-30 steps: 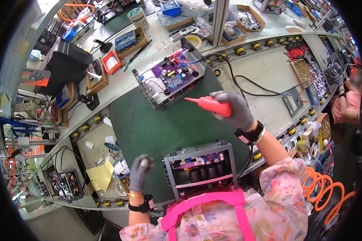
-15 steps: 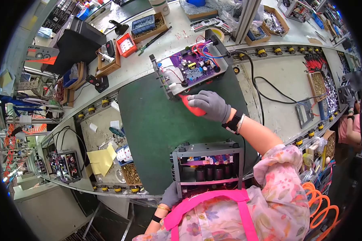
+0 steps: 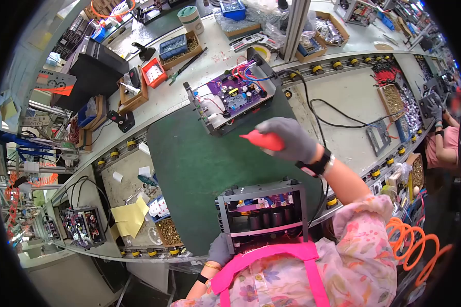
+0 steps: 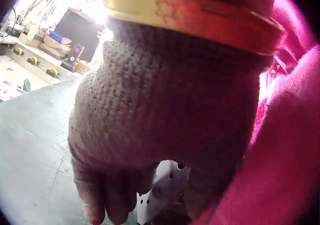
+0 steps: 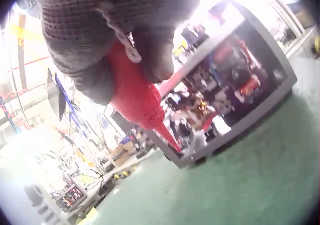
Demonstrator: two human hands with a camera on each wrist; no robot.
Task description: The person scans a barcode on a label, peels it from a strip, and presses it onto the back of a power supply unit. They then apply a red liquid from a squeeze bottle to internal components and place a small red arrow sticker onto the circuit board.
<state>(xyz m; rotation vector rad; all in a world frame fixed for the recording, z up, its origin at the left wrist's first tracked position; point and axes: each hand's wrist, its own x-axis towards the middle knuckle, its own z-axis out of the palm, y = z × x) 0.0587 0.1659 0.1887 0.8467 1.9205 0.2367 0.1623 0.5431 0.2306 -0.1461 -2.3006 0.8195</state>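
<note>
The soft red bottle with a thin, pointed tip (image 3: 265, 140) is held above the green-topped bench (image 3: 184, 158) by the grey-gloved right hand (image 3: 292, 139). It is clamped between the bent fingers and thumb, seemingly so the tip is left free to be aimed. The dark grey metal case with open sides (image 3: 256, 191) is set close to the body, perhaps for easy reach. On its left side, the gloved left hand (image 3: 220, 249) is placed by a pale panel with holes (image 4: 164, 171); those fingers are parted from the thumb, but whether anything is pinched cannot be told.
</note>
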